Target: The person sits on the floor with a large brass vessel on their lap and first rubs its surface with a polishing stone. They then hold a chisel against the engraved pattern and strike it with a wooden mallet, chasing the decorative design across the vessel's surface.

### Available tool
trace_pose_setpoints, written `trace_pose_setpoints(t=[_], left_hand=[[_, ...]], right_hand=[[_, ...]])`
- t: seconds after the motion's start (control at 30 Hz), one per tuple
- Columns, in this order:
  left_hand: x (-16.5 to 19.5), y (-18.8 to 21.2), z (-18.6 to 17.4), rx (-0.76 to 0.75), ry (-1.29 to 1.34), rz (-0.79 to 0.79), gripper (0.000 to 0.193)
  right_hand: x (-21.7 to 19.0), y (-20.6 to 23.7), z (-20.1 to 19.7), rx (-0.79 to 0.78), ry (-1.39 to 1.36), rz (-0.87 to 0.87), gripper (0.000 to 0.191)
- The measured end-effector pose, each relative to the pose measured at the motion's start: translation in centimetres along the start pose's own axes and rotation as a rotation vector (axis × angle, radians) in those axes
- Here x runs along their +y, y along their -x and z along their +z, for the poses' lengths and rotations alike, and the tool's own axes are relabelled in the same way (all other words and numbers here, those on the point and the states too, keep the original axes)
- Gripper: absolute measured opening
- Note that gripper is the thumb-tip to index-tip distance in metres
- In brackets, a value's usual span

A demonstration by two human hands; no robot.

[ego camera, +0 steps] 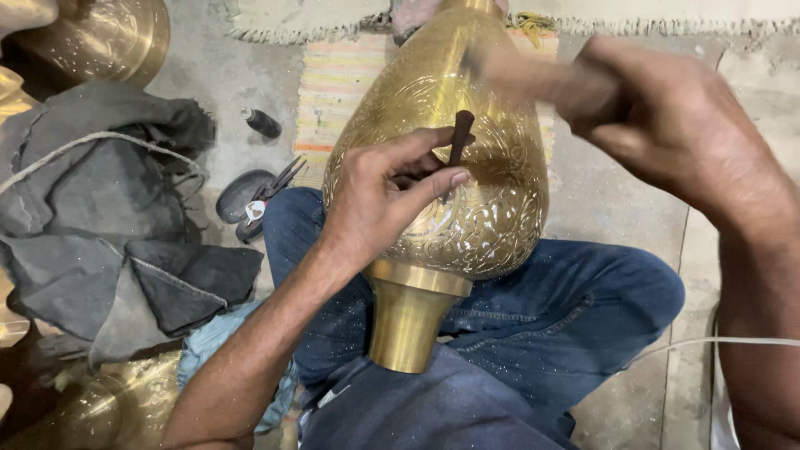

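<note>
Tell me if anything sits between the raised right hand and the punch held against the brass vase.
Nothing visible does. The left hand pinches the dark punch against the brass vase, its top end bare. The right hand, blurred, is up and to the right, with open space between.

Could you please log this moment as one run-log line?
left hand: holds chisel against brass vase | right hand: raised, blurred, grips tool | vase: on lap
</note>
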State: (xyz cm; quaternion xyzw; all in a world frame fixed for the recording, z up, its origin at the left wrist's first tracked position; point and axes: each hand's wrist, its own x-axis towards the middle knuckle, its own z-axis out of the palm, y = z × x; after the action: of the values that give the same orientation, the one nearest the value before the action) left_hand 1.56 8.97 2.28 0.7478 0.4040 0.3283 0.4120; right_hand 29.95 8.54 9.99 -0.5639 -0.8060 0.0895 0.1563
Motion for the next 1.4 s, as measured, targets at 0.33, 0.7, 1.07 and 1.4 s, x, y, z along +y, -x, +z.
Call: trace_pose_setpoints(t=[0.33,0.7,1.07,1.4], left_hand=[[0.2,-0.3,-0.1,0.004,-0.015,0.054,0.041],[-0.1,-0.1,-0.2,-0.004,-0.014,0.026,0.041],[0.3,-0.3,-0.4,-0.002,-0.009,0.009,0.044],[0.1,-0.4,-0.2,-0.022,0.044,-0.041,0.044]], right_hand=[[0.9,0.3,1.1,0.071,-0.081,-0.084,0.029],[0.2,-0.4,0.3,-0.108,0.037,0.224,0.034],[0.6,-0.1,0.2,-0.066,0.303,-0.026,0.035],[1.6,-0.3,0.6,-0.046,-0.240,-0.008,0.025]])
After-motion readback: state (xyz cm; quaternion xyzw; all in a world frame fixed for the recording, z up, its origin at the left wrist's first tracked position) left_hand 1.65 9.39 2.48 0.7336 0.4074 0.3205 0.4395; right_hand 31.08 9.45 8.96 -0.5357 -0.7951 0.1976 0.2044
